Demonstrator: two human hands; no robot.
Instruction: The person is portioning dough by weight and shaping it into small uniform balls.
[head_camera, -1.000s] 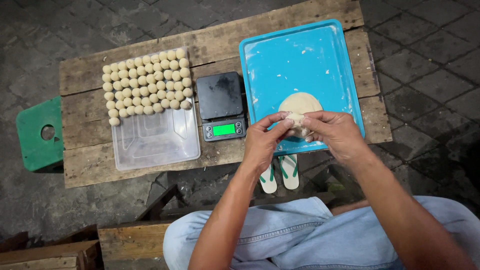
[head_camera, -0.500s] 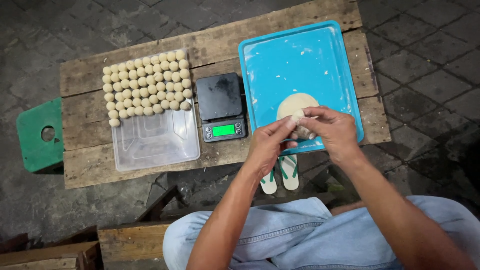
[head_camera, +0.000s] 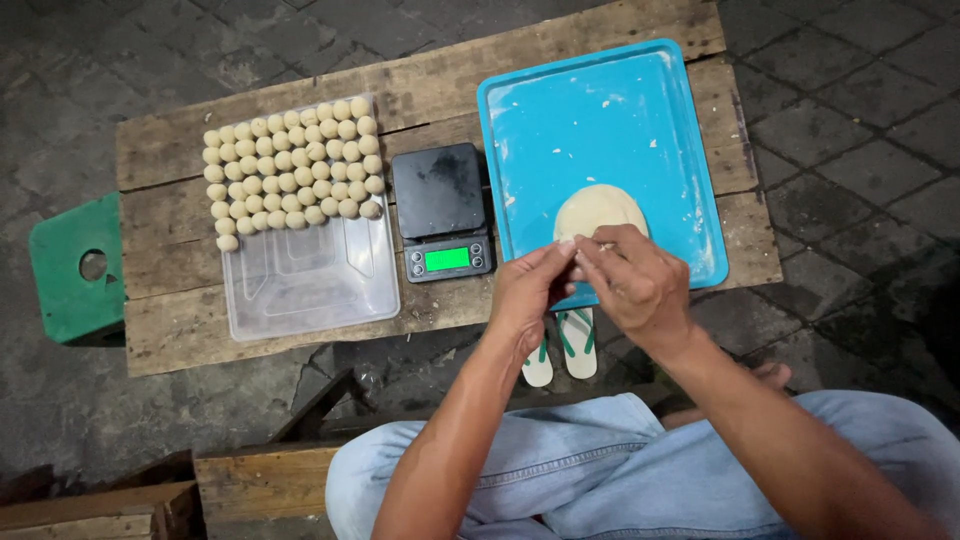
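A pale mound of dough (head_camera: 598, 210) lies on the blue tray (head_camera: 610, 110) at the right of the wooden table (head_camera: 300, 60). My left hand (head_camera: 530, 295) and my right hand (head_camera: 635, 285) meet over the tray's near edge, fingertips pinched together on a small piece of dough at the mound's front. The piece itself is mostly hidden by my fingers. Left of the tray sits a black digital scale (head_camera: 440, 205) with a lit green display.
A clear plastic tray (head_camera: 315, 280) holds several rows of small dough balls (head_camera: 290, 170) in its far half. A green stool (head_camera: 75, 270) stands left of the table. Sandals (head_camera: 565, 345) lie under the table edge on stone paving.
My hands have stayed over the mound's near edge, with the fingers shifting as they pinch at the dough. Nothing else on the table has moved.
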